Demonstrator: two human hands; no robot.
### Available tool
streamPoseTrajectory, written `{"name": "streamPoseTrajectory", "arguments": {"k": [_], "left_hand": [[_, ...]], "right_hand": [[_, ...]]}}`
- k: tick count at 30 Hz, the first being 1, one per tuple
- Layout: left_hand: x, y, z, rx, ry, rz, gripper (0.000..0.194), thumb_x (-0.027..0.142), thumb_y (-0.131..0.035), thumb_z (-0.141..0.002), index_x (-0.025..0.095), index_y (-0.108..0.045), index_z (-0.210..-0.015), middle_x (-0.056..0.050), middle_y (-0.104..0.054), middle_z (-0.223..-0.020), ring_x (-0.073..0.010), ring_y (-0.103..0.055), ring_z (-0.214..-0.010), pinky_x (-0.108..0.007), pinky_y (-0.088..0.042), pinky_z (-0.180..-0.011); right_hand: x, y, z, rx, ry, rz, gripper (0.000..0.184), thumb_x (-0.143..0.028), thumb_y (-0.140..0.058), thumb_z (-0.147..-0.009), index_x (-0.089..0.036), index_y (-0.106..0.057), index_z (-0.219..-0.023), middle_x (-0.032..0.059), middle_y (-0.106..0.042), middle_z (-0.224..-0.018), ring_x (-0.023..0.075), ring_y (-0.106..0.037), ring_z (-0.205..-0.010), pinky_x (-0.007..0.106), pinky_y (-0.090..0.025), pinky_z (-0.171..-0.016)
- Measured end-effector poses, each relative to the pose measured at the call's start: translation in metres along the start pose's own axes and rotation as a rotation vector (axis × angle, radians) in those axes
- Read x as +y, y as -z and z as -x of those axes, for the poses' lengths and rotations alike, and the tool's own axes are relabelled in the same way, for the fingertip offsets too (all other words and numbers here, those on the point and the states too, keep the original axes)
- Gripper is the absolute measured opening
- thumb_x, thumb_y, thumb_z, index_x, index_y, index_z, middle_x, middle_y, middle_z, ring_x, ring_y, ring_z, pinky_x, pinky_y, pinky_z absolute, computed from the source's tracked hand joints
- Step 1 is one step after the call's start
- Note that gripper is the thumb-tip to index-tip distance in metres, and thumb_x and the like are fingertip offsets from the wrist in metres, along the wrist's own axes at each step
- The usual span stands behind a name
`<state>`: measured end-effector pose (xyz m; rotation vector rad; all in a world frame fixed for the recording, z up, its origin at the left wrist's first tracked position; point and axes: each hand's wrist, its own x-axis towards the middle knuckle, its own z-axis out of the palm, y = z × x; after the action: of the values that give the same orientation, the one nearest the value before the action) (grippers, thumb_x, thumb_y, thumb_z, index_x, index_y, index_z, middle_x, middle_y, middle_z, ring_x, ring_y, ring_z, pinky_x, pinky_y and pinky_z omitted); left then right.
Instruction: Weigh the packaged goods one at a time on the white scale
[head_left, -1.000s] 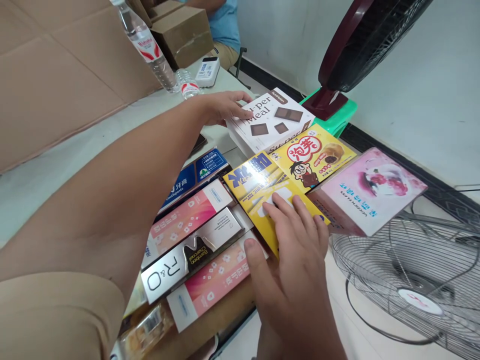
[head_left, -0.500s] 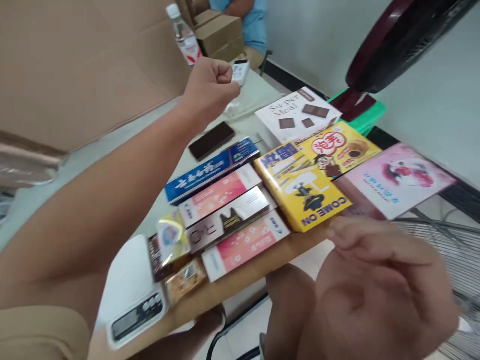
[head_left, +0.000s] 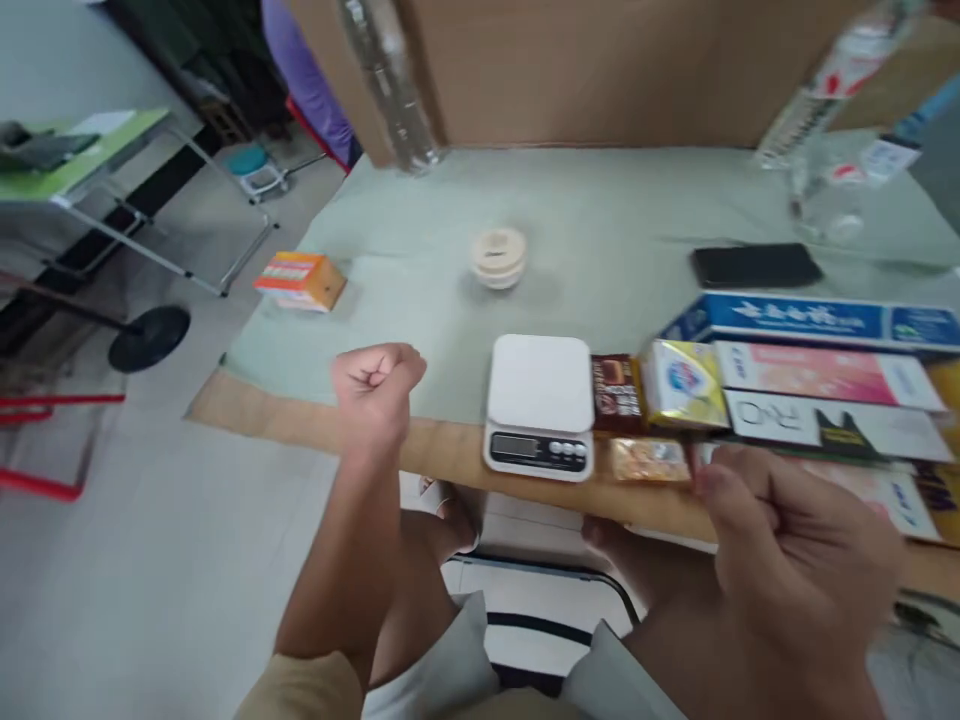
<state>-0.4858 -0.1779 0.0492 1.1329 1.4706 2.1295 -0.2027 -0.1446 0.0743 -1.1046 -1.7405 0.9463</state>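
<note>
My left hand (head_left: 377, 392) is a fist over the table's front left edge, with nothing visible in it. My right hand (head_left: 810, 560), also curled into a fist, is at the front right and partly covers a pink box (head_left: 862, 492). Between them lies a white kitchen scale (head_left: 540, 390) with nothing on its plate. Beside the scale are a brown snack packet (head_left: 617, 390), a yellow and silver box (head_left: 685, 383) and a small clear-wrapped snack (head_left: 649, 460).
A round, pale lidded tub (head_left: 499, 257) and an orange box (head_left: 301, 280) stand farther back. Several long boxes, among them a blue box (head_left: 810, 318), line the right, with a black phone (head_left: 756, 266) behind. A cardboard panel (head_left: 600, 75) borders the back; a blurred bottle (head_left: 832, 90) is there.
The view has swung left, bringing in the tub and orange box. My left fist has gone from near the bottle to the table's left part. My right fingers have curled tighter.
</note>
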Motion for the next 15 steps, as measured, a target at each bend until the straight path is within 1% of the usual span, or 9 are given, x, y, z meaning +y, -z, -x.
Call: {"name": "streamPoseTrajectory", "arguments": {"k": [3, 5, 7, 8, 9, 10, 11, 13, 15], "left_hand": [[-0.021, 0.051, -0.014, 0.27, 0.139, 0.078, 0.058, 0.017, -0.078, -0.058, 0.019, -0.021, -0.048, 0.008, -0.021, -0.048, -0.0051, -0.022, -0.046, -0.023, -0.022, -0.048], [-0.039, 0.081, -0.023, 0.414, 0.193, 0.134, 0.037, 0.027, -0.076, -0.064, 0.02, -0.041, -0.052, 0.003, -0.043, -0.056, -0.0091, -0.042, -0.055, -0.023, -0.037, -0.055], [-0.055, 0.106, -0.03, 0.507, 0.23, 0.174, 0.018, 0.038, -0.066, -0.075, 0.022, -0.06, -0.07, -0.003, -0.064, -0.082, -0.0142, -0.061, -0.079, -0.025, -0.05, -0.072], [-0.06, 0.116, -0.034, 0.544, 0.27, 0.213, 0.019, 0.041, -0.06, -0.081, 0.023, -0.065, -0.081, -0.005, -0.07, -0.1, -0.0168, -0.066, -0.097, -0.028, -0.053, -0.084], [-0.064, 0.124, -0.037, 0.575, 0.318, 0.266, 0.024, 0.043, -0.053, -0.086, 0.025, -0.068, -0.092, -0.006, -0.071, -0.12, -0.0189, -0.066, -0.115, -0.032, -0.053, -0.097], [-0.065, 0.131, -0.041, 0.6, 0.366, 0.328, 0.029, 0.043, -0.047, -0.091, 0.026, -0.068, -0.102, -0.005, -0.067, -0.137, -0.0199, -0.061, -0.132, -0.035, -0.049, -0.11], [-0.064, 0.136, -0.044, 0.62, 0.413, 0.396, 0.034, 0.043, -0.041, -0.095, 0.026, -0.067, -0.11, -0.003, -0.06, -0.15, -0.0199, -0.052, -0.146, -0.038, -0.041, -0.122], [-0.06, 0.144, -0.05, 0.652, 0.487, 0.507, 0.04, 0.04, -0.033, -0.099, 0.026, -0.063, -0.121, -0.001, -0.047, -0.166, -0.0188, -0.037, -0.16, -0.041, -0.024, -0.134], [-0.056, 0.151, -0.055, 0.679, 0.551, 0.567, 0.046, 0.039, -0.027, -0.101, 0.023, -0.06, -0.13, -0.002, -0.04, -0.172, -0.0188, -0.031, -0.163, -0.042, -0.016, -0.137]], "right_hand": [[-0.034, -0.062, -0.023, -0.201, 0.15, 0.121, 0.046, -0.023, -0.063, -0.092, -0.02, -0.031, -0.059, -0.0068, -0.031, -0.049, 0.0052, -0.03, -0.044, 0.024, -0.021, -0.043], [-0.058, -0.119, -0.047, -0.373, 0.256, 0.137, 0.038, -0.022, -0.061, -0.087, -0.021, -0.035, -0.059, -0.0066, -0.034, -0.05, 0.0065, -0.032, -0.046, 0.024, -0.026, -0.045], [-0.075, -0.184, -0.074, -0.489, 0.333, 0.114, 0.026, -0.026, -0.06, -0.084, -0.022, -0.044, -0.064, -0.0056, -0.043, -0.055, 0.0087, -0.04, -0.051, 0.024, -0.035, -0.051], [-0.079, -0.218, -0.087, -0.528, 0.364, 0.105, 0.017, -0.03, -0.061, -0.082, -0.022, -0.05, -0.071, -0.0036, -0.054, -0.063, 0.011, -0.048, -0.057, 0.026, -0.042, -0.057], [-0.08, -0.251, -0.1, -0.568, 0.378, 0.12, 0.011, -0.032, -0.062, -0.082, -0.022, -0.056, -0.081, -0.0003, -0.064, -0.077, 0.0145, -0.058, -0.068, 0.029, -0.049, -0.066], [-0.079, -0.284, -0.112, -0.609, 0.383, 0.157, 0.015, -0.032, -0.063, -0.081, -0.022, -0.06, -0.091, 0.0041, -0.07, -0.095, 0.0189, -0.065, -0.083, 0.034, -0.053, -0.076], [-0.075, -0.314, -0.124, -0.653, 0.396, 0.203, 0.026, -0.03, -0.065, -0.079, -0.021, -0.062, -0.102, 0.0087, -0.07, -0.112, 0.0233, -0.068, -0.097, 0.04, -0.056, -0.086], [-0.063, -0.369, -0.146, -0.739, 0.46, 0.309, 0.052, -0.028, -0.07, -0.076, -0.018, -0.059, -0.126, 0.0163, -0.061, -0.137, 0.0317, -0.061, -0.126, 0.05, -0.052, -0.104], [-0.048, -0.415, -0.165, -0.802, 0.547, 0.346, 0.073, -0.027, -0.075, -0.073, -0.019, -0.052, -0.141, 0.0195, -0.05, -0.15, 0.0373, -0.047, -0.144, 0.058, -0.045, -0.115]]}}
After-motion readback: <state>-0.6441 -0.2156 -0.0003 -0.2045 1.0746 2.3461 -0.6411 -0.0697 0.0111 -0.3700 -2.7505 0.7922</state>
